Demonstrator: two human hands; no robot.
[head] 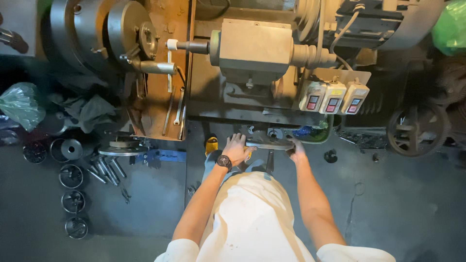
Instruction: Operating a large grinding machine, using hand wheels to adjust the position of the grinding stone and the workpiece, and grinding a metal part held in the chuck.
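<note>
I look straight down at a metal lathe point(247, 53) from above. My left hand point(238, 148), with a dark wristwatch on the wrist, grips the left end of a flat grey metal handle point(269, 144) at the machine's front edge. At the handle's right end is my right hand point(296, 151), closed over it. A steel cylinder point(155, 67) sticks out of the big round chuck point(121, 31) at the upper left. Opposite it, the tailstock spindle point(191, 46) points toward the chuck.
Three switch boxes point(332, 99) with red buttons hang on the lathe's right side. Wrenches lie on the rusty bed point(172, 109). Round metal parts point(72, 177) and bolts lie on the dark floor at left. A spoked wheel point(417, 128) and green bags stand nearby.
</note>
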